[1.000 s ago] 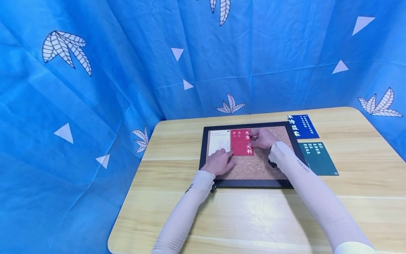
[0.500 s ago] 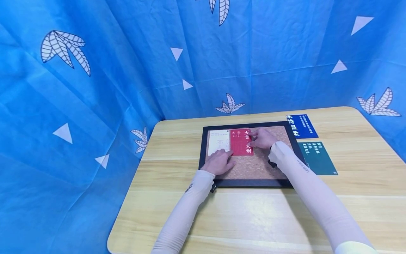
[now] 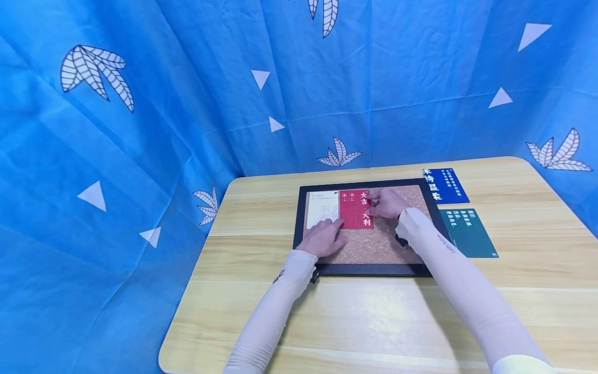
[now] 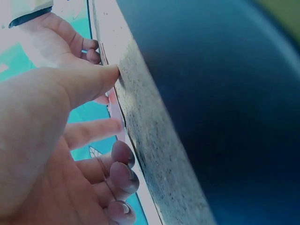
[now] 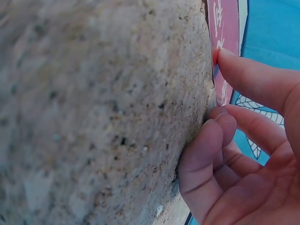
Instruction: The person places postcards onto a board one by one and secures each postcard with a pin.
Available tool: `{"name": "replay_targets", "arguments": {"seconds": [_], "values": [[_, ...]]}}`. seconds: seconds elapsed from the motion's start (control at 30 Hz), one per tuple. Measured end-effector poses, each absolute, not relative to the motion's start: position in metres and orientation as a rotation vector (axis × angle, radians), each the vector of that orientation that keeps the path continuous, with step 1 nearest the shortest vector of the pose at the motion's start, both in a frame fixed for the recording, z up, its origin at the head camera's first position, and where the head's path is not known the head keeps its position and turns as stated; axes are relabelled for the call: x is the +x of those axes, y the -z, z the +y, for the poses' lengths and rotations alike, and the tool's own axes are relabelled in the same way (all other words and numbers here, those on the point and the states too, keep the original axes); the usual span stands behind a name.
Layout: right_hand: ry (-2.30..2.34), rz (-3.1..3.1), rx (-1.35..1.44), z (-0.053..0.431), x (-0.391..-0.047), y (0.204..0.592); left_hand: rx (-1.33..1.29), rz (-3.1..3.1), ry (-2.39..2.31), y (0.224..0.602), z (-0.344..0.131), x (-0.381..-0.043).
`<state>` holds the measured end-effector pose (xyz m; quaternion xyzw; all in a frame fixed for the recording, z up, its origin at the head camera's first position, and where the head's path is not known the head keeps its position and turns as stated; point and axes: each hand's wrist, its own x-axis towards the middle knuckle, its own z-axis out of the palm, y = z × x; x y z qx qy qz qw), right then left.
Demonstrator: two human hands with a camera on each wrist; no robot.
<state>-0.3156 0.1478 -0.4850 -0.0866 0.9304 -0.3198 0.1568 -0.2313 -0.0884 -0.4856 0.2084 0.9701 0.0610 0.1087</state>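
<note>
A corkboard with a black frame lies on the table. On its upper left are a white card and, beside it on the right, a red card with white characters. My left hand rests over the lower edges of both cards, its index fingertip on the red one. My right hand touches the red card's right edge. In the right wrist view, thumb and index finger stand apart along that edge, the other fingers folded against the cork. The left wrist view shows my left thumb and fingertips at the board's surface.
A blue card and a green card lie on the wooden table right of the board. The green card's left side is partly hidden by the board and right sleeve. A blue patterned curtain hangs behind and to the left.
</note>
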Motion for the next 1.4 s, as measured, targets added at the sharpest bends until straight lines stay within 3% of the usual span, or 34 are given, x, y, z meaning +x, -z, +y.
{"name": "replay_targets", "arguments": {"seconds": [0.37, 0.63, 1.03, 1.4], "values": [[0.977, 2.622, -0.285, 0.151, -0.311, 0.483, 0.617, 2.81, -0.176, 0.484, -0.088, -0.233], [1.05, 2.664, -0.333, 0.179, -0.295, 0.463, 0.576, 2.807, -0.213, 0.483, -0.089, -0.233], [1.023, 2.812, -0.375, 0.253, -0.239, 0.432, 0.572, 2.8, -0.243, 0.481, -0.084, -0.231], [0.851, 2.861, -0.281, 0.318, -0.184, 0.448, 0.558, 2.8, -0.263, 0.483, -0.087, -0.233]]}}
